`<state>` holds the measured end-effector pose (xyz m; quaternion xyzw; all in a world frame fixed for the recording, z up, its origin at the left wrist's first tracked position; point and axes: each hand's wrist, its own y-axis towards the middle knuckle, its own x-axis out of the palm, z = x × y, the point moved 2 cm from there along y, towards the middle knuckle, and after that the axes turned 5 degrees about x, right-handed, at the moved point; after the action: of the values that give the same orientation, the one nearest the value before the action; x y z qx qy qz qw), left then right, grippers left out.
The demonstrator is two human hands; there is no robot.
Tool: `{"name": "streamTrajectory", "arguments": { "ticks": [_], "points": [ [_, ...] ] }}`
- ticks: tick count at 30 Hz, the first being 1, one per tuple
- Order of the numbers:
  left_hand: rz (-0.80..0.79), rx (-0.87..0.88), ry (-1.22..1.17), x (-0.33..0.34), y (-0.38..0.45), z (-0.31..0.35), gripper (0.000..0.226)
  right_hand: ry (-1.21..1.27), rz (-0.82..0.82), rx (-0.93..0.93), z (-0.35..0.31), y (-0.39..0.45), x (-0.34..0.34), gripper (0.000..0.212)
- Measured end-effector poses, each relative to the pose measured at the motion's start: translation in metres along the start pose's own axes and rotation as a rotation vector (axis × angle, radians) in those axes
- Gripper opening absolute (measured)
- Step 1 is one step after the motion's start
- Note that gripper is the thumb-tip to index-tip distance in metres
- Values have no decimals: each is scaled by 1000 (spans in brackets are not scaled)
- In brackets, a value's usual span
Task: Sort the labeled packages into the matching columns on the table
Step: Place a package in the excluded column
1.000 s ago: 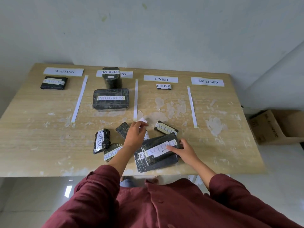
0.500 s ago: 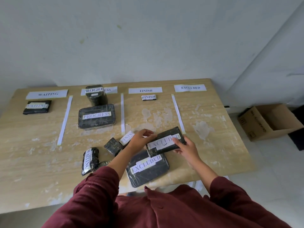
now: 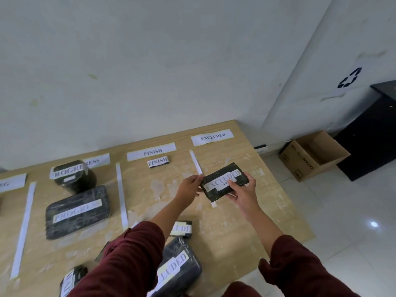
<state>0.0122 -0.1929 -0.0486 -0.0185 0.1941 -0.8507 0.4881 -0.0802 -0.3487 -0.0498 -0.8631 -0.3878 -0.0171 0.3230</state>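
Left sleeve [image 3: 128, 260] hides part of a lower package [image 3: 182, 266]; its label reads "CLUDED". Both hands, left hand [image 3: 188, 187] and right hand [image 3: 242, 191], grip the "EXCLUDED" package [image 3: 222, 181], raised below the EXCLUDED column sign [image 3: 212, 137]. Whether it touches the table [image 3: 267, 211] is unclear.

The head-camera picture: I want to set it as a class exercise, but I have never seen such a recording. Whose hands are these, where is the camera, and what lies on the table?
There is no machine here: a person in dark red sleeves wears a wide-angle camera on the head, looking forward and down.

The left hand and right hand together hold a black package labeled EXCLUDED over the wooden table, near the EXCLUDED sign.

White paper strips divide the table into columns. A small FINISH package lies under the FINISH sign, and two PROGRESS packages lie in their column. More wrapped packages wait near the front edge, partly hidden by the arms.
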Motion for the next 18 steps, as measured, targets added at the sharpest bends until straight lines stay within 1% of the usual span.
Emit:
{"name": "streamTrajectory", "arguments": {
  "ticks": [2, 3, 5, 9, 11, 13, 14, 16, 18],
  "points": [
    [61, 18, 231, -4, 27, -5, 31, -13, 88, -34, -10, 27, -1, 65],
    [76, 19, 357, -7, 39, -10, 34, -22, 128, -50, -14, 42, 0, 68],
    [72, -17, 554, -13, 60, -20, 48, -58, 190, -78, -18, 70, 2, 70],
    [-11, -152, 729, -16, 88, -43, 76, -150, 292, -61, -16, 118, 10, 66],
    [-62, -184, 807, -15, 97, -57, 85, -137, 322, -36, -13, 137, 14, 67],
    [-110, -189, 855, -16, 102, -70, 94, -186, 334, -47, -11, 151, 17, 71],
    [-136, -188, 869, -15, 103, -75, 99, -275, 346, -72, -8, 155, 18, 74],
    [-178, -193, 886, -14, 103, -82, 110, -594, 415, -175, -2, 155, 19, 81],
    [-192, -197, 893, -13, 104, -85, 117, -931, 473, -357, 10, 151, 18, 80]
  ]
}}
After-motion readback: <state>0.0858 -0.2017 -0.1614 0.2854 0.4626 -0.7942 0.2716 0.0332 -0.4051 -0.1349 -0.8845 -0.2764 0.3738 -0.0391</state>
